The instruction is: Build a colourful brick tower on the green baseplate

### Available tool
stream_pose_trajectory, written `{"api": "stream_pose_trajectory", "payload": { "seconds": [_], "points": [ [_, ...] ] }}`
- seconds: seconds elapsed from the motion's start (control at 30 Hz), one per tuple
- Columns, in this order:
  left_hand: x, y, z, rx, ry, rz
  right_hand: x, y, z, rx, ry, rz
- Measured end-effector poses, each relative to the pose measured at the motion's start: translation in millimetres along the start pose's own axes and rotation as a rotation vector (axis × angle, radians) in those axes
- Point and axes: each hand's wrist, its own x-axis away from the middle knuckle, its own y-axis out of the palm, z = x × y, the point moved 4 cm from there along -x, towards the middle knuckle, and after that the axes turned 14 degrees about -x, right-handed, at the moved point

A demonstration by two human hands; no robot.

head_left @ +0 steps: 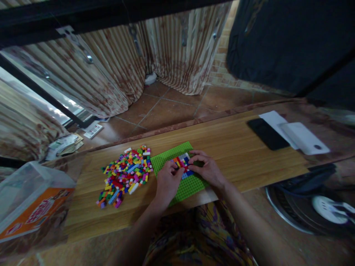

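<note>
A green studded baseplate lies on the wooden board in front of me. Near its middle sits a patch of joined toy bricks in red, orange, white, grey and blue. My left hand rests at the patch's left side, its thumb and forefinger closed over the bricks. From the right, my right hand reaches in with bent fingers, thumb and forefinger drawn together at the patch's edge. What either hand pinches is too small and too covered to make out. A heap of loose, many-coloured bricks spreads left of the baseplate.
A clear plastic box with an orange label stands at the far left. On the board's right end lie a black phone, white paper and a white flat box. Curtains hang beyond the tiled floor.
</note>
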Motion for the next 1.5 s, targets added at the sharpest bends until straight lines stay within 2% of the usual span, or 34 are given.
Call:
{"api": "stream_pose_trajectory", "payload": {
  "seconds": [0.13,0.27,0.5,0.67,0.77,0.87,0.93,1.03,1.27,1.4,1.5],
  "points": [
    [-4,1,3,0.007,-0.067,-0.012,-5,-3,1,0.018,0.024,0.002],
    [-7,-1,6,-0.018,-0.097,-0.011,-13,-7,2,0.066,0.069,-0.052],
    [-12,1,6,0.026,-0.075,-0.008,-21,-9,0,0.180,0.082,-0.116],
    [-5,1,3,0.047,0.026,0.004,-15,-9,0,0.133,0.071,-0.103],
    [8,-4,-3,0.029,0.069,0.067,-9,-16,6,-0.026,0.071,-0.023],
    [22,-7,-10,-0.060,0.071,0.130,1,-28,13,-0.226,0.116,0.150],
    [27,-5,-12,-0.121,0.090,0.100,7,-34,15,-0.276,0.137,0.245],
    [22,1,-9,-0.186,0.145,0.042,12,-36,15,-0.277,0.140,0.294],
    [-24,0,2,-0.200,0.288,-0.023,3,-37,18,-0.116,0.119,0.329],
    [-26,0,-4,-0.155,0.348,0.037,-9,-38,7,0.120,0.052,0.327],
    [-20,5,-9,-0.153,0.353,0.078,-26,-29,-7,0.314,-0.041,0.320]
  ]
}}
